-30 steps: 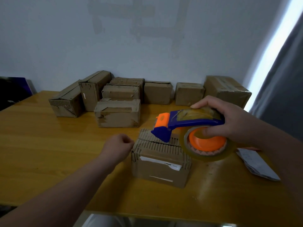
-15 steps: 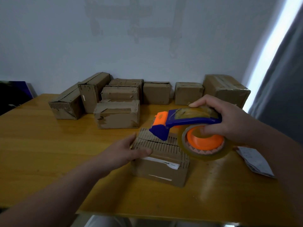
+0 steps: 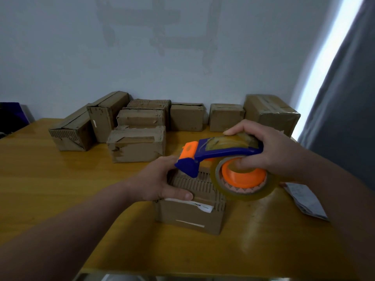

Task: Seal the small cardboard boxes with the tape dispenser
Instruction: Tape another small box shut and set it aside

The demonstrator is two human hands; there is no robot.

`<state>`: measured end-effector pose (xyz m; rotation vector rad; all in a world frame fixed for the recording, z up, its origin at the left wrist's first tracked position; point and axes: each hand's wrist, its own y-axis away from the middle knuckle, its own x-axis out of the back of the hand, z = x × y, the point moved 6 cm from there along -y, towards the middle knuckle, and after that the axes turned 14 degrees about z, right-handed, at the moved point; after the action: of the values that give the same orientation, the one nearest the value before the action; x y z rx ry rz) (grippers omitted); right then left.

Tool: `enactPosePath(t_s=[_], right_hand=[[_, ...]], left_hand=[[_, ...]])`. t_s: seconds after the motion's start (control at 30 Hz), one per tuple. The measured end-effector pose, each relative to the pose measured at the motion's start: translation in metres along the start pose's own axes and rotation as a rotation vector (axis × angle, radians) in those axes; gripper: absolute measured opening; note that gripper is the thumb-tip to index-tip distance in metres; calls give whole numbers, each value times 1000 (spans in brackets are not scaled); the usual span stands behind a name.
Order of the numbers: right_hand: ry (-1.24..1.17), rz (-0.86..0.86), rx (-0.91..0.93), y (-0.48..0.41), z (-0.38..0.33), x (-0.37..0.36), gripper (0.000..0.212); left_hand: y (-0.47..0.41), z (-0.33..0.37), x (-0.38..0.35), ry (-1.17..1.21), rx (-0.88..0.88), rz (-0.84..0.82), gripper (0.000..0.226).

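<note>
A small corrugated cardboard box (image 3: 190, 213) with a white label sits on the yellow table (image 3: 60, 189) near its front edge. My left hand (image 3: 160, 179) grips the box's left top corner, thumb along the near edge and fingers over the far side. My right hand (image 3: 261, 149) holds a blue and orange tape dispenser (image 3: 221, 157) loaded with a clear tape roll (image 3: 243, 179). The dispenser hovers just above the box's top, its blue nose pointing left beside my left fingers. Whether it touches the box is unclear.
Several more cardboard boxes (image 3: 138, 145) stand in a row along the wall at the back of the table. A crumpled piece of paper (image 3: 304, 199) lies right of the box. A grey curtain (image 3: 345, 118) hangs at the right.
My left hand went from a loose fist beside the box to gripping the box's left top corner. The dispenser dropped slightly closer to the box top.
</note>
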<state>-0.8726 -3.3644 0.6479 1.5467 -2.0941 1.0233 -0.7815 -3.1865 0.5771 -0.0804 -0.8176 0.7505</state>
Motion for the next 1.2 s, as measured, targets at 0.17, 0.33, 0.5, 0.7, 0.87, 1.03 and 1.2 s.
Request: enactPosePath(t_s=[0.17,0.33,0.5,0.7,0.87,1.03,1.2], right_hand=[[-2,-12,-3,-2,-1,1,52],[-27,6,-10,1,-4,3,61],[35,-32,-31,6,1,13,57],[55,-85,-182,34,39,45,49],[12,-19,-192,48,56,35,51],[-20,38,-187,57,65,29,54],[-78,93,-228,66,76,20,61]], left_hand=[[0,3,-2,36,0,-16,41],[2,3,-4,61,29,-29,32],[2,-8,-2,26,80,-25,63],[2,-11,0,-130,114,-28,70],[6,-12,2,-238,135,-58,98],[26,-10,1,-722,174,-31,113],[32,6,-19,-937,208,-39,115]])
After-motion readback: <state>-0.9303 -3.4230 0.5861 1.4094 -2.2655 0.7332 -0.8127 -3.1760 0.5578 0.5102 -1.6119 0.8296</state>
